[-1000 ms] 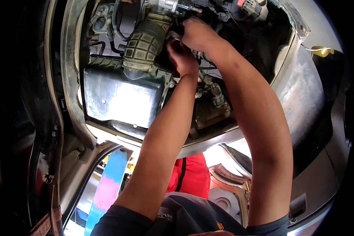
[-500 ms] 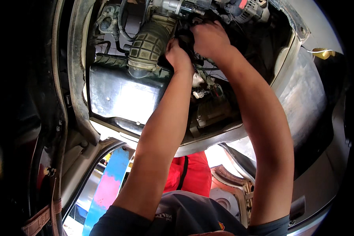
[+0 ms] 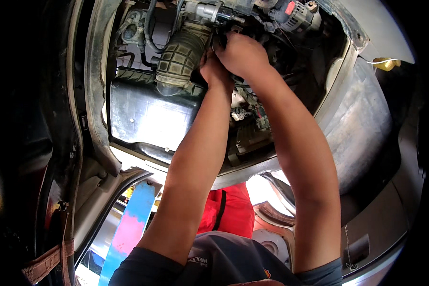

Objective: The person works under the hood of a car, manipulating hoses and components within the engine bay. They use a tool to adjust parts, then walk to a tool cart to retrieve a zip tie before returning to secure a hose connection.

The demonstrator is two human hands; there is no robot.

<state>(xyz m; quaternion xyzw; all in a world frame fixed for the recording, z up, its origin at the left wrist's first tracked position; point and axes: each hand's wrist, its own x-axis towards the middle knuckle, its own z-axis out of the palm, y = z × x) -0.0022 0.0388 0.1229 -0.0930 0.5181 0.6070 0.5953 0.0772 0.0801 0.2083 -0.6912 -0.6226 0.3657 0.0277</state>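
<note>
Both my arms reach into an engine compartment. My right hand is curled in the dark gap beside the ribbed air intake hose, with a dark part at its fingertips that I cannot make out. Just below and to its left, my left hand is bent inward right against the hose's side, fingers closed in shadow. The two hands almost touch, and the right one partly covers what lies between them. Beneath the hose is the black air filter box. A metal cylindrical part sits just above the hands.
An alternator is at the far right of the bay. Connectors and wiring lie below my right forearm. The bay's metal front edge runs under both arms. A red cloth and a blue-and-pink panel show below.
My right hand has shifted left and slightly down, closer to the hose and my left hand. My right forearm has swung left, uncovering more of the alternator side. My left hand stays nearly in place.
</note>
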